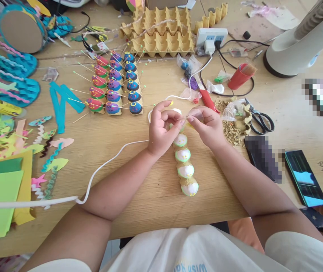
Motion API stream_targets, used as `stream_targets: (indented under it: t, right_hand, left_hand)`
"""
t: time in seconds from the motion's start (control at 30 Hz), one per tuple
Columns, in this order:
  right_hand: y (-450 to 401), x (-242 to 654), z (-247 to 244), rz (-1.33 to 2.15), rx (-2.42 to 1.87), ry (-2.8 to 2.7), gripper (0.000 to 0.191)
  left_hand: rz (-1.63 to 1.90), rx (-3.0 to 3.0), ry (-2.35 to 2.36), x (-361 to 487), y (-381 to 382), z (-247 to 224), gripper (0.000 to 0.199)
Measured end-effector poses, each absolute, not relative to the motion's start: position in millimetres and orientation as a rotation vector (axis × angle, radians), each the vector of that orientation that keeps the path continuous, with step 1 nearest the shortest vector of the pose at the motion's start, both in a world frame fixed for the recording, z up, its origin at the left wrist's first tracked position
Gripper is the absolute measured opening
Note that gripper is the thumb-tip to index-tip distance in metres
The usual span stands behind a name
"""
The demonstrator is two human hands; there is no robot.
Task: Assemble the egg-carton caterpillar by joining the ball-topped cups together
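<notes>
Both hands meet above the upper end of a strip of egg-carton cups (186,172) topped with white clay edged in green. My left hand (165,126) pinches with thumb and index finger; a bit of yellow sits on one raised fingertip. My right hand (208,126) is closed on a small clear plastic bag (195,114) with something yellow in it. Whatever lies between the left fingertips is too small to make out. The topmost cup is partly hidden by the hands.
Three rows of painted cups (113,85) with thin sticks stand left of centre. A white cable (104,164) crosses the table. Scissors (260,119), a red cup (240,77), a phone (304,177) and a power strip (211,36) are on the right. Coloured paper (1,196) lies left.
</notes>
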State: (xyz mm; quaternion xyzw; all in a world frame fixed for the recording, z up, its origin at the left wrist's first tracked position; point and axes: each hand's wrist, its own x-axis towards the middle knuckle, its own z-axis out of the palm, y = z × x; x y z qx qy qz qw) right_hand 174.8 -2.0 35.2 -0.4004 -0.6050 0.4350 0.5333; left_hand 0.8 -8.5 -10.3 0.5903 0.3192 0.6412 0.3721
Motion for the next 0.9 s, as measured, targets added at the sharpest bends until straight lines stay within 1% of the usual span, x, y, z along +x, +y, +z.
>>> stream_targets:
  t: [0.07,0.3,0.53,0.73,0.9]
  right_hand:
    - [-2.3,174.6,34.7,1.053,-0.943,-1.433,0.046]
    - [-3.4,172.6,33.6,1.101,-0.979,-1.417,0.052]
    - [-4.2,174.7,34.6,1.046,-0.963,-1.482,0.049]
    - [-2.8,172.2,31.9,1.067,-0.886,-1.343,0.047]
    - [-1.8,171.9,32.3,1.027,-0.908,-1.359,0.051]
  left_hand:
    - [1.653,1.528,0.789,0.9,-7.2,-11.5,0.066]
    - [1.657,1.525,0.831,1.7,-8.0,-11.4,0.057]
    - [1.668,1.525,0.804,3.6,-10.8,-8.7,0.052]
    - [1.669,1.457,0.801,3.6,-10.7,-9.1,0.055]
    - [1.664,1.489,0.746,4.0,-10.7,-9.2,0.061]
